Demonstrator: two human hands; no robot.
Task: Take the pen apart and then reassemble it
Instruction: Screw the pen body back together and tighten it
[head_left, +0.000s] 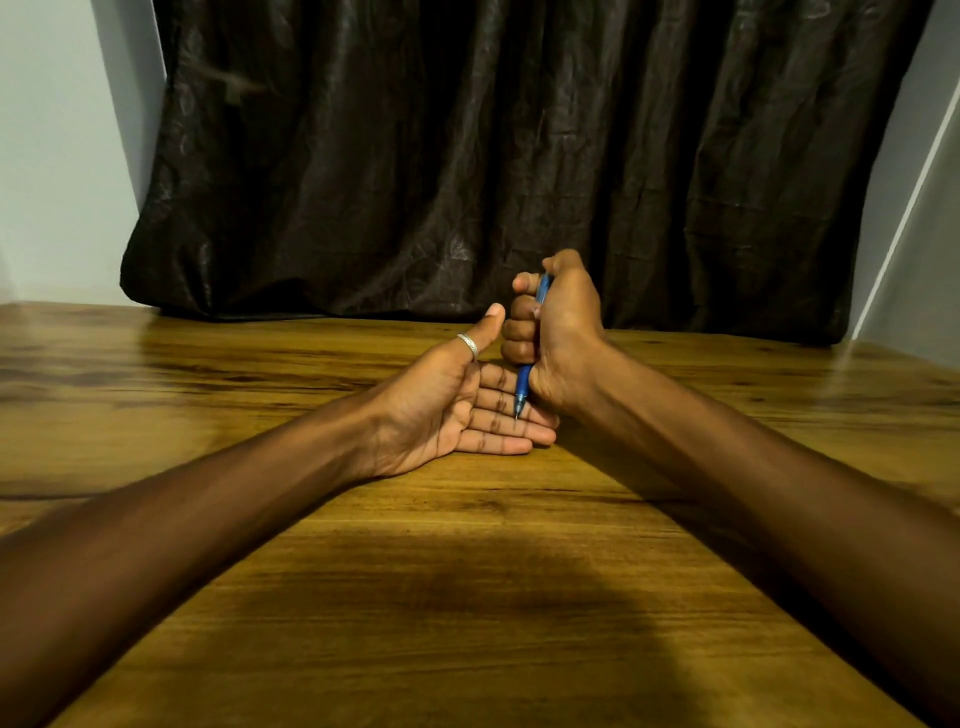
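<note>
A blue pen (523, 387) stands nearly upright in my right hand (558, 332), which is closed in a fist around its barrel. Its metal tip points down and touches the fingers of my left hand. My left hand (457, 410) lies palm up and open on the wooden table (467, 597), just under the pen tip, with a silver ring on the thumb. The pen's top end shows between my right thumb and forefinger; its middle is hidden by my fingers.
A dark crumpled curtain (467, 156) hangs behind the table's far edge. Pale walls stand at the left and right. Both forearms rest on the table and reach in from the near corners.
</note>
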